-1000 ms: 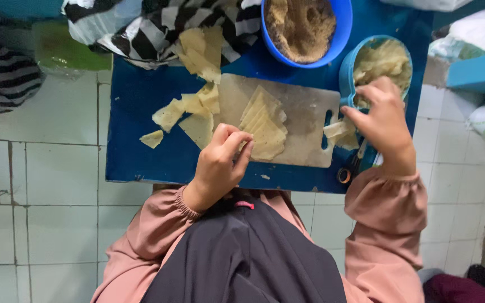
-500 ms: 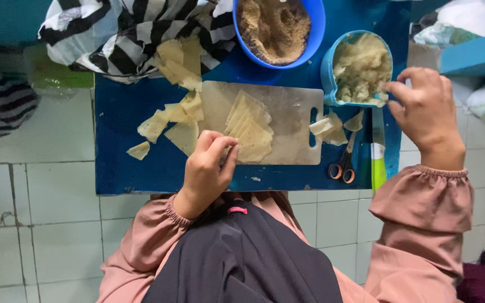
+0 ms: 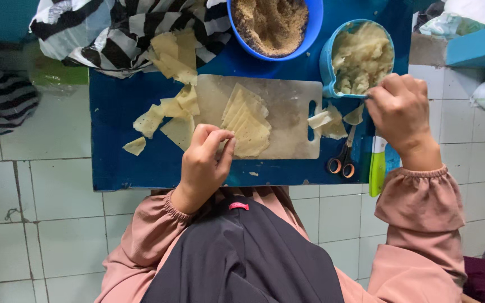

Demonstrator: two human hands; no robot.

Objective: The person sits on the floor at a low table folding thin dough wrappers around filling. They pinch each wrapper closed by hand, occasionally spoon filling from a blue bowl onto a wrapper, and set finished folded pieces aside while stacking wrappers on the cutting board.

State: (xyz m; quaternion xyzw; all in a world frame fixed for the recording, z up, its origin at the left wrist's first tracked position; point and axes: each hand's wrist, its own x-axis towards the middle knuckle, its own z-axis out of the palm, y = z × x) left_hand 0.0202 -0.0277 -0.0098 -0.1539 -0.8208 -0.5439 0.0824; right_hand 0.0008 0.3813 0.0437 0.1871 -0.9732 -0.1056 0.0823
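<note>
- My left hand [image 3: 203, 163] rests curled at the near edge of the cutting board [image 3: 293, 120], fingertips pinched on the corner of the stack of thin pastry wrappers [image 3: 247, 120]; narrow grip, holding just that edge.
- My right hand [image 3: 401, 112] is closed at the rim of the light blue container [image 3: 328, 62] of pale mashed filling [image 3: 361, 56]; fist shut, what's inside it I cannot tell.
- Wrappers sit fanned mid-board; they look very light, floppy, easy to tear, likely to cling together. I'd peel one by a corner, not grab the stack.
- Filling looks soft and sticky, better pinched or scooped than gripped.
- Loose wrapper scraps [image 3: 166, 118] lie left on the blue table [image 3: 113, 168]; scissors [image 3: 343, 160] and a green-handled tool [image 3: 377, 171] just beside my right hand.
- Blue bowl of crumbs [image 3: 273, 25] at the far edge.
</note>
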